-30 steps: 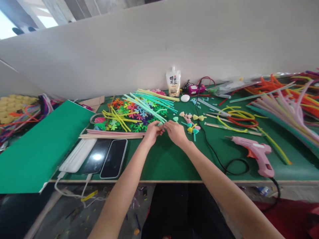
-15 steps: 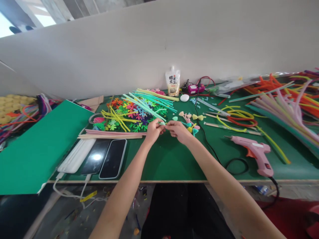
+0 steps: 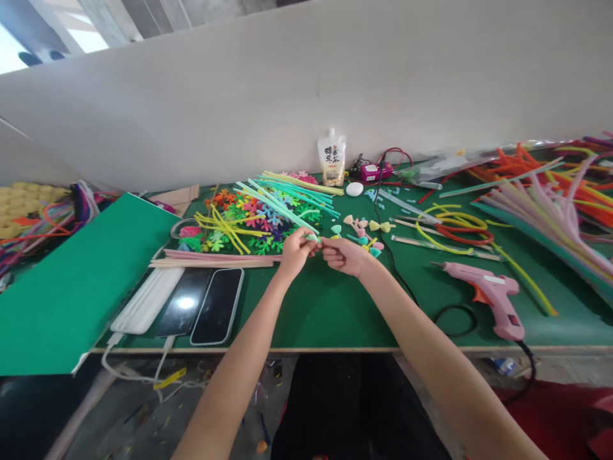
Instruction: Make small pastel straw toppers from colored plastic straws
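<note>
My left hand [image 3: 297, 251] pinches a small mint-green fuzzy piece [image 3: 312, 237] above the green table [image 3: 325, 313]. Beside it, my right hand [image 3: 345, 254] is closed, its thumb and forefinger at the right end of that piece. What lies between those fingertips is too small to make out. Small fuzzy shapes in pink, yellow and teal [image 3: 364, 239] lie just beyond my right hand, with a yellow bow [image 3: 382, 226] next to them. Mint-green stems [image 3: 278, 204] reach from a heap of colourful snowflake-shaped pieces [image 3: 268, 220] towards my left hand.
A pink glue gun [image 3: 493, 294] lies at the right, its cord running off the front edge. Two phones [image 3: 218, 306] and a white power bank [image 3: 146, 300] lie at the left. Bundled stems [image 3: 550, 223] fill the far right. A pouch [image 3: 332, 158] stands by the wall.
My right hand has shifted slightly to the right, and its fingers are curled in more. More of the mint-green piece shows between the hands. My left hand has hardly moved.
</note>
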`<control>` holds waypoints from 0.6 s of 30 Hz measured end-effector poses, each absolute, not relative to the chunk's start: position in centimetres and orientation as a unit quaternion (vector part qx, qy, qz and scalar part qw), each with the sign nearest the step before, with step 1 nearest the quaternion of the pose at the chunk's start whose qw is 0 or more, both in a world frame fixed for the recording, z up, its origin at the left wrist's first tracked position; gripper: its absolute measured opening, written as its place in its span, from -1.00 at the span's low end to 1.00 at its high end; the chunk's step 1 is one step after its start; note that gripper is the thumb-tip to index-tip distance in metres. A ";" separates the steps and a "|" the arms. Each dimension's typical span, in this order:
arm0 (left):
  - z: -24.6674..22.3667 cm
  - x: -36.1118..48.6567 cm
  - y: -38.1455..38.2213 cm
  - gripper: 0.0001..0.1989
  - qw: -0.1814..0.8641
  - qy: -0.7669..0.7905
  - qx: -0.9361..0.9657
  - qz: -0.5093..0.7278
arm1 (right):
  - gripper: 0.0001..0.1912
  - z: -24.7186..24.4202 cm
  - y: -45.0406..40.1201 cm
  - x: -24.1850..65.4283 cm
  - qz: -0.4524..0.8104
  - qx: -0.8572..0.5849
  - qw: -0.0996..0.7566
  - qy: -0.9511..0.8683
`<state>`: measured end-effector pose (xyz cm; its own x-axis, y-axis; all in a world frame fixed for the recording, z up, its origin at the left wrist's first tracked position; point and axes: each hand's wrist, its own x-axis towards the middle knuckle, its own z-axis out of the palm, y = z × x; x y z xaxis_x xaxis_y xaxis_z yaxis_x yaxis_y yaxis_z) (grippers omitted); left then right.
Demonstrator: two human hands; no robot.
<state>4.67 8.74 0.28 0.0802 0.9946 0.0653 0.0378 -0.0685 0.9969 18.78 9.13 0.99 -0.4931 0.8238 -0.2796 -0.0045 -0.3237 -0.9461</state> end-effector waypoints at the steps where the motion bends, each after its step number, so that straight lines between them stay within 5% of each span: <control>1: 0.3 4.7 8.7 -0.87 0.492 0.472 0.547 0.485 | -0.75 1.0 9.2 18.8 0.705 -0.407 0.292 -0.503; 12: -0.1 4.3 8.9 -0.87 0.519 0.485 0.531 0.462 | -0.84 0.8 8.1 17.3 0.525 -0.480 0.423 -0.562; 18: 0.1 4.3 8.9 -0.84 0.530 0.487 0.512 0.468 | -0.82 0.9 8.4 17.5 0.551 -0.491 0.402 -0.542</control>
<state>4.28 8.86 0.15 0.0862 0.9956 -0.0366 0.0033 0.0365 0.9993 17.46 8.36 0.93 -0.1944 0.9752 -0.1062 0.0891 -0.0902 -0.9919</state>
